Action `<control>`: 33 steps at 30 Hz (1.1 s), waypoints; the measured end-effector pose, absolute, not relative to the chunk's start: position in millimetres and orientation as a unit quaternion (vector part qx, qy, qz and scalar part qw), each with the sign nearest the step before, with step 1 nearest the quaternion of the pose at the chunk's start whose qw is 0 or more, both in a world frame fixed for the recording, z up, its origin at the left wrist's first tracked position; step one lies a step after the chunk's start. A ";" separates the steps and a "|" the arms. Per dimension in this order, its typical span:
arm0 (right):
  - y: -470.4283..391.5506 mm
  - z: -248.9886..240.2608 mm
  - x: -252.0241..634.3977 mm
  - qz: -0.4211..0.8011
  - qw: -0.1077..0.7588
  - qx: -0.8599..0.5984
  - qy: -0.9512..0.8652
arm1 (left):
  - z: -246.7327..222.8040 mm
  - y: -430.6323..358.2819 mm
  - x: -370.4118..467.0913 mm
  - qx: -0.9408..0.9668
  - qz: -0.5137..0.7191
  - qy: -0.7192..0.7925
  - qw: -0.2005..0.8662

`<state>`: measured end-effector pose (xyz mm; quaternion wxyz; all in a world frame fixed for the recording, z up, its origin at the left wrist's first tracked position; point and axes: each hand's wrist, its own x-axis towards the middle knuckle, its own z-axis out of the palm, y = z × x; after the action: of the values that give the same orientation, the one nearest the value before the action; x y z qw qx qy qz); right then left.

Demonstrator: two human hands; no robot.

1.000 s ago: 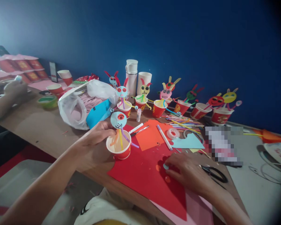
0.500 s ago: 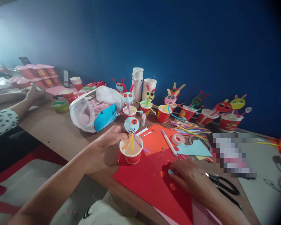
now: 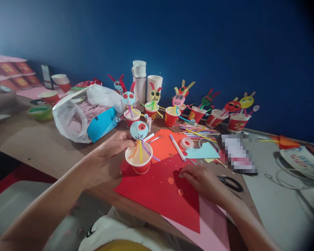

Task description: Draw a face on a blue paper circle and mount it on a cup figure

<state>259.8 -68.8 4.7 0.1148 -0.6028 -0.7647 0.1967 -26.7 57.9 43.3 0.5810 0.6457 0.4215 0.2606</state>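
Observation:
My left hand (image 3: 117,143) pinches the rim of a red and white paper cup (image 3: 142,169), near the base of its round blue paper face (image 3: 139,130) with one red eye and a drawn mouth. Orange, yellow and purple strips run from the face into and over the cup. Over the red paper sheet (image 3: 157,195), my right hand (image 3: 195,177) has thumb and index finger closed on a small pale piece at their tips. Two small orange-red discs (image 3: 180,192) lie beside those fingertips. Black-handled scissors (image 3: 232,184) are partly hidden behind my right hand.
Behind stand several cups with paper faces (image 3: 171,118), a white flask (image 3: 139,82) and stacked cups (image 3: 155,87). A plastic bag (image 3: 68,122) sits left. Pens, tape (image 3: 187,143) and colored sticks (image 3: 199,131) lie mid-table. Another person's hand (image 3: 1,101) is at far left.
The view has turned right, so most things appear further left. My left hand keeps its hold on the cup; my right hand stays over the red paper with the small piece.

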 end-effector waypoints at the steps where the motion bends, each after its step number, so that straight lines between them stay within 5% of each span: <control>1: -68.5 4.6 261.5 0.223 0.129 -0.606 -0.753 | 44.2 57.9 -23.9 0.648 0.257 0.421 0.581; 11: -67.0 -1.8 269.5 0.247 0.162 -0.636 -0.712 | 48.2 62.5 -3.8 0.655 0.261 0.415 0.574; 19: -71.0 -0.5 266.0 0.003 0.127 -0.565 -0.815 | 47.6 62.1 -2.8 0.628 0.273 0.429 0.589; 33: -82.1 2.6 251.6 0.124 0.119 -0.519 -0.837 | 45.7 65.8 -21.6 0.588 0.325 0.432 0.602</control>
<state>251.6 -82.1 2.6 0.1194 -0.5189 -0.8373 0.1242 -21.6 65.8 45.7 0.6017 0.5880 0.4319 0.3251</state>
